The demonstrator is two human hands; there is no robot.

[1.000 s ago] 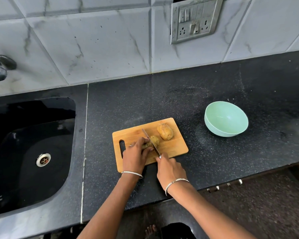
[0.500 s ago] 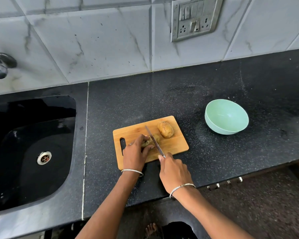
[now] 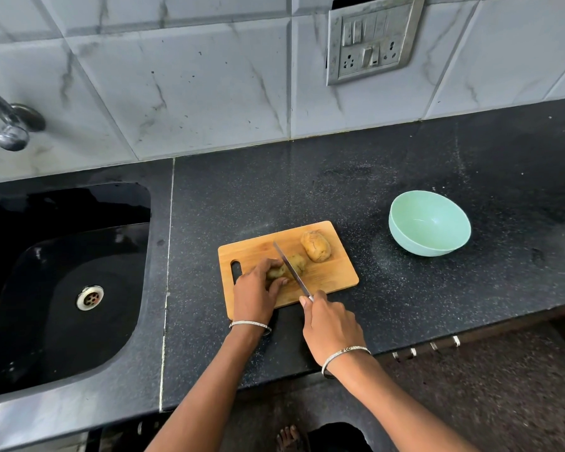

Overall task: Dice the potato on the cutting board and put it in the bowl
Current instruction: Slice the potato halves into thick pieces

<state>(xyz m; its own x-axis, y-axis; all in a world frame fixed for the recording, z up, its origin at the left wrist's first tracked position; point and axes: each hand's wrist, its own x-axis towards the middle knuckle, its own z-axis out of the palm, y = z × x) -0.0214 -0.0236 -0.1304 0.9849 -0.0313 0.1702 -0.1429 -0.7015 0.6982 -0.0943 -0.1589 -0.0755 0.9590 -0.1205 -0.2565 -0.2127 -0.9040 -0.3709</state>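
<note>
Centrally, my left hand [image 3: 256, 295] pins a brown potato half [image 3: 289, 267] on the rectangular wooden cutting board [image 3: 336, 277]; my right hand [image 3: 331, 324] grips the steel knife [image 3: 291, 270] across it. Another half [image 3: 316, 246] lies beside; mint-green bowl [image 3: 429, 223] stands well apart.

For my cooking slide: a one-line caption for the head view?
Left hand steadies a potato piece on the cutting board, right hand slicing it with a knife; bowl empty.

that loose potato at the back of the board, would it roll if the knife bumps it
Probably. The loose potato is rounded and nothing holds it, so a nudge could rock or roll it on the flat cutting board. It looks solid, so it is likely stiff and fairly heavy for its size, not fragile.
</note>
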